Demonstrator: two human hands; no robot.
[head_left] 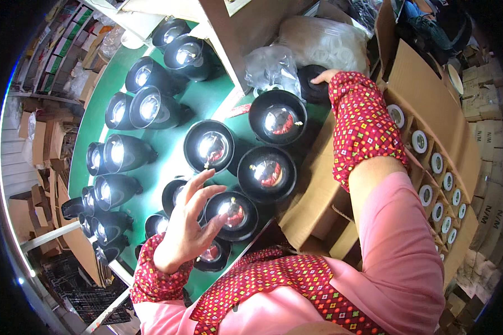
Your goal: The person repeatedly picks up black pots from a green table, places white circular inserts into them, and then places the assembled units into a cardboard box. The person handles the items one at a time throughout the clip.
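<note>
Hovering over the near row of black lamp housings, the left hand is spreading its fingers loosely, gripping nothing, with the fingertips just above the nearest upright housing on the green surface. The right hand is reaching far across to a dark round part beside the clear plastic bags; its fingers are resting on that part, but whether they are closing around it cannot be told. More housings are lying on their sides along the left edge, and three are standing open-side up in the middle. Judging by this, steadying the near housing by its rim, clear of the thin wires sticking up from its reflector, is looking wise, since the housings are sitting close together. A cardboard box of white rings is standing to the right.
</note>
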